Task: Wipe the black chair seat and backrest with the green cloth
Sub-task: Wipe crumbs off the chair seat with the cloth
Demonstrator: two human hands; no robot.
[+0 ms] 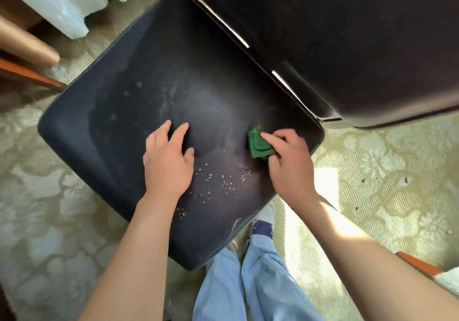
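Observation:
The black chair seat (159,77) fills the middle of the view, dusty and smeared, with small pale crumbs (221,179) scattered near its front right part. The black backrest (347,35) rises at the upper right. A folded green cloth (259,144) lies pressed on the seat near its right back corner, under my right hand (289,162), whose fingers grip it. My left hand (167,162) rests flat on the seat's middle, fingers spread, holding nothing.
Patterned green-beige carpet (397,171) surrounds the chair. My legs in light blue jeans (248,283) and a shoe (263,221) stand at the seat's front corner. White fabric (62,0) and wooden furniture (22,45) sit at the upper left. An orange-edged object (419,265) is at lower right.

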